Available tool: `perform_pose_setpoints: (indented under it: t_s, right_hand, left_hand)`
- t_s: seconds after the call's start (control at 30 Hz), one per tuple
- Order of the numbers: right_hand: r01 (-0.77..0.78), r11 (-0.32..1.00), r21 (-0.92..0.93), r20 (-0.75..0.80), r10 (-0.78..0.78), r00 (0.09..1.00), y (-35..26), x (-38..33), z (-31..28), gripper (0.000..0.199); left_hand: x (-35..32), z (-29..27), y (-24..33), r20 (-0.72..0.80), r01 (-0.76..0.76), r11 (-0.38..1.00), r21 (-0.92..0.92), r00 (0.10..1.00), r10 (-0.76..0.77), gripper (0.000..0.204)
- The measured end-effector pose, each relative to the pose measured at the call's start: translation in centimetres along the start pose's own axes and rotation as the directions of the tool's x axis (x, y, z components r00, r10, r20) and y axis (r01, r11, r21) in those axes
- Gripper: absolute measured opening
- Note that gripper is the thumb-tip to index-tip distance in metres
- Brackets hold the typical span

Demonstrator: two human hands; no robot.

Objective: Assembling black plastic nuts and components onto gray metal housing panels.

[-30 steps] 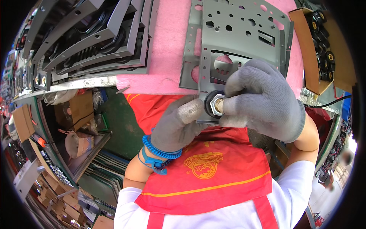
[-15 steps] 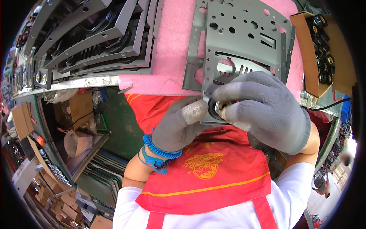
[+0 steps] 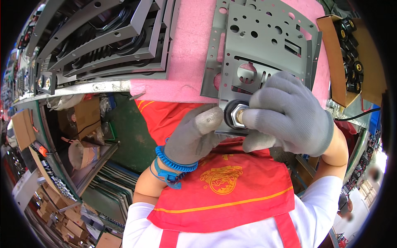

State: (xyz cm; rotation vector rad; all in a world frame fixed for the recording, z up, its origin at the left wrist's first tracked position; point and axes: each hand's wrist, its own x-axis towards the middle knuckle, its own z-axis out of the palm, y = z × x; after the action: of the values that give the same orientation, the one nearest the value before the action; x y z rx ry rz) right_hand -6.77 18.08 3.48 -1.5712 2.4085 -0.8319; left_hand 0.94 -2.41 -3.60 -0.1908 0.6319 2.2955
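Observation:
A grey sheet-metal panel (image 3: 258,45), pierced with round holes and slots, lies with its near end over the table's front edge. At that near end sits a black round fitting (image 3: 228,117) with a silver hex nut (image 3: 236,116) on it and a brass-coloured centre. My left hand (image 3: 194,132), in a grey glove, is closed on the panel's near left corner, thumb beside the black fitting and its other fingers partly hidden. My right hand (image 3: 285,115), also gloved, pinches at the nut's brass-coloured centre with thumb and forefinger; the fingertips partly cover it.
Another grey panel (image 3: 210,70) lies beneath, on the pink table cover (image 3: 188,49). To the left are stacked grey metal frames (image 3: 111,49) with black parts inside. An open cardboard box (image 3: 333,62) of black fittings with brass centres stands at the right.
My right hand has shifted and turned at the fitting, so more of the hex nut and black ring shows. The panel has moved slightly; my left hand has stayed nearly still.

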Motion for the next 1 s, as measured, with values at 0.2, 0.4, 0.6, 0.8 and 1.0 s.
perform_pose_setpoints:
  t_s: [0.2, 0.4, 0.6, 0.8, 1.0]
  right_hand:
    - [-0.042, 0.997, 0.070, -0.022, 0.044, 0.999, 0.2, -0.2, -0.1, 0.035]
    - [-0.104, 0.990, -0.092, -0.119, 0.092, 0.989, -0.5, 0.3, 0.1, 0.032]
    - [0.057, 0.997, -0.056, -0.119, -0.063, 0.991, 0.5, -0.3, -0.6, 0.048]
    - [0.127, 0.984, 0.122, -0.294, -0.086, 0.952, -0.1, 0.5, -1.3, 0.040]
    - [-0.038, 0.957, 0.286, -0.166, 0.088, 0.982, -0.4, -0.3, 1.1, 0.020]
  left_hand:
    - [0.0, 0.3, 0.0, -0.009, 0.003, 0.999, 0.044, 1.000, -0.002, 0.071]
    - [0.3, 0.9, -0.4, -0.046, -0.067, 0.997, -0.049, 0.997, 0.065, 0.060]
    - [0.0, 0.8, -0.3, -0.042, -0.087, 0.995, -0.056, 0.996, 0.085, 0.055]
    - [0.0, 0.1, -0.2, -0.079, -0.083, 0.995, -0.058, 0.994, 0.079, 0.053]
    - [-0.3, 0.6, 0.1, -0.032, -0.064, 0.997, 0.034, 0.997, 0.065, 0.066]
